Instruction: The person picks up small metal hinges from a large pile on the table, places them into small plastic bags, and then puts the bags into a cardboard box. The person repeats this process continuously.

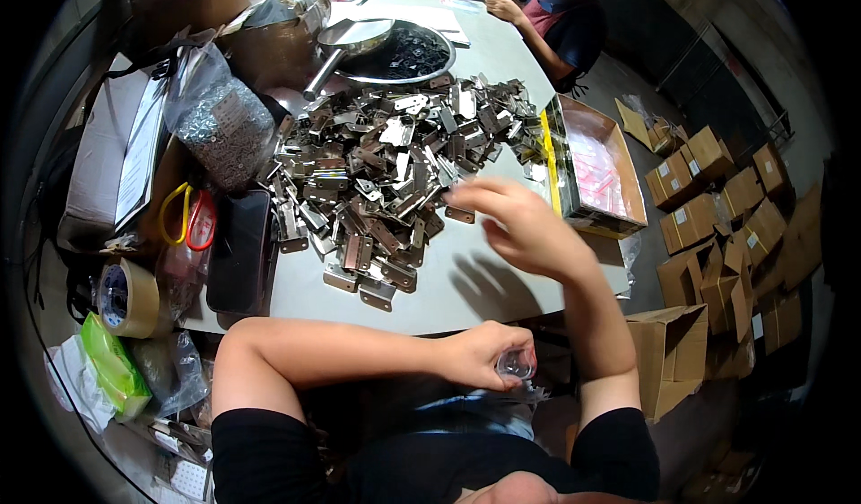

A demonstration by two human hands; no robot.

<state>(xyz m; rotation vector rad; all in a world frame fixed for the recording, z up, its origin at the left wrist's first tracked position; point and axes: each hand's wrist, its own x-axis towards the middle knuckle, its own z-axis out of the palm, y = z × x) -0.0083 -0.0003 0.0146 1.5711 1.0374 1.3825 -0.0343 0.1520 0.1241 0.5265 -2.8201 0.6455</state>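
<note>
My left hand is closed around a clear round plastic container, held just off the table's near edge above my lap. What is inside it I cannot make out. My right hand is raised over the right part of the table, fingers stretched out and apart, with nothing visible in them. Its fingertips are beside the right edge of a large heap of metal hinges. One brown hinge lies just below those fingertips. The shadow of that hand falls on the pale tabletop.
A steel bowl of dark pieces and a metal scoop stand behind the heap. An open carton of pink-and-white packets is at right. Scissors, a dark tray and tape are at left. Someone works at the far end.
</note>
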